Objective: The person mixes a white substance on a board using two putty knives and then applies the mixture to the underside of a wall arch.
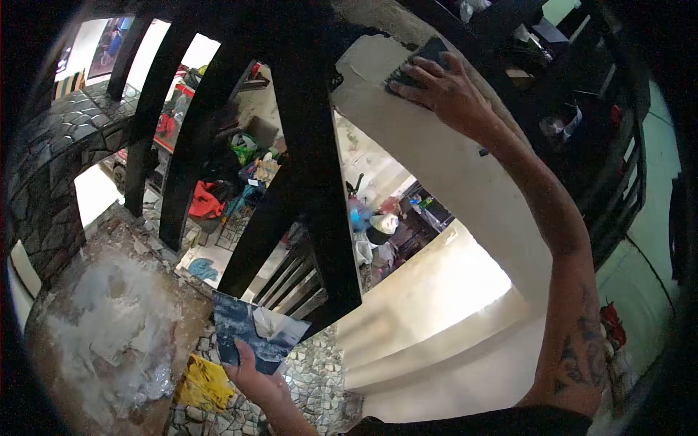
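My right hand (pixel 443 86), at the upper right, is wrapped over a dark flat plate (pixel 429 54) pressed against the pale plastered surface (pixel 472 182). Fresh-looking grey-white plaster (pixel 367 62) lies just left of that plate. Low in the view, my left hand (pixel 254 378) grips a dark blue flat plate (pixel 243 327) by its lower edge, thumb on top. A lump of white paste (pixel 273 325) sits on this plate. Part of its grip is hidden underneath.
Black slanted posts (pixel 309 145) stand left of the plastered surface. A board smeared with white paste (pixel 116 327) is at the lower left, beside a yellow cloth (pixel 203 381) on the stone-patterned floor (pixel 313 370). Bags and clutter show below through the gaps.
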`<state>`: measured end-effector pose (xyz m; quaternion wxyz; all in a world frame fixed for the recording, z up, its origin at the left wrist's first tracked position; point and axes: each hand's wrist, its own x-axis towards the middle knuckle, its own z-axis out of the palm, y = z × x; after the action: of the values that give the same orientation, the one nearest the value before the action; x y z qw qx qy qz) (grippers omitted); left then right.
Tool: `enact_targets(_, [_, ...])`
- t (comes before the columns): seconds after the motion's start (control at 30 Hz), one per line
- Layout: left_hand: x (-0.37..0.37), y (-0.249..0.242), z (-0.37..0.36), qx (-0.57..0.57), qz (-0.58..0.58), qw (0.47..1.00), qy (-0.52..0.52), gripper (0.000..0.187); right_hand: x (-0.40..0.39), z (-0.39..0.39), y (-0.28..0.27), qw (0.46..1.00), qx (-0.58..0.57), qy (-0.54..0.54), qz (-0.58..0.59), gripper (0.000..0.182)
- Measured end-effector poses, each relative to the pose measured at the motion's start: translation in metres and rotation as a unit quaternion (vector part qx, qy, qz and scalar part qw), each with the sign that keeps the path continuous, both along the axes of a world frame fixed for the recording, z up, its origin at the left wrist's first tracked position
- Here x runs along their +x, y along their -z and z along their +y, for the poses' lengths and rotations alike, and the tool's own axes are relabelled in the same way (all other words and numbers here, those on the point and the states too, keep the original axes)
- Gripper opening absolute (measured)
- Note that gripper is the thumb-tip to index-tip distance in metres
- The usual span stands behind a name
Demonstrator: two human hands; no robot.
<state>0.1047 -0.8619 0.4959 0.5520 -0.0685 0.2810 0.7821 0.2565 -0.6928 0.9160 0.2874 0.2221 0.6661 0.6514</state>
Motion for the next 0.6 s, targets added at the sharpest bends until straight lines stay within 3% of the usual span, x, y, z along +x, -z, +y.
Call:
enact_targets(0.07, [-0.002, 0.000, -0.004, -0.008, 0.025, 1.000, 0.011, 0.066, 0.016, -0.018, -0.002, 1.000, -0.017, -0.010, -0.013, 0.052])
enact_targets(0.17, [-0.002, 0.038, -0.008, -0.112, 0.056, 0.992, 0.010, 0.068, 0.025, -0.049, 0.001, 0.993, -0.064, 0.080, 0.052, 0.050])
enact_targets(0.27, [-0.026, 0.004, -0.015, -0.095, 0.017, 0.995, 0.040, 0.070, -0.005, -0.069, -0.005, 0.965, -0.041, 0.250, 0.071, 0.048])
enact_targets(0.37, [-0.034, -0.002, -0.017, -0.056, 0.012, 0.998, 0.023, 0.069, -0.012, -0.033, -0.019, 0.995, -0.065, -0.048, 0.052, 0.048])
enact_targets(0.47, [-0.032, -0.002, -0.009, -0.012, -0.031, 0.999, -0.022, 0.056, -0.061, 0.008, -0.016, 0.995, 0.003, -0.098, 0.009, 0.050])
enact_targets(0.6, [-0.030, 0.005, -0.008, -0.054, -0.070, 0.995, -0.040, 0.055, -0.088, 0.044, 0.000, 0.997, 0.032, -0.070, -0.016, 0.050])
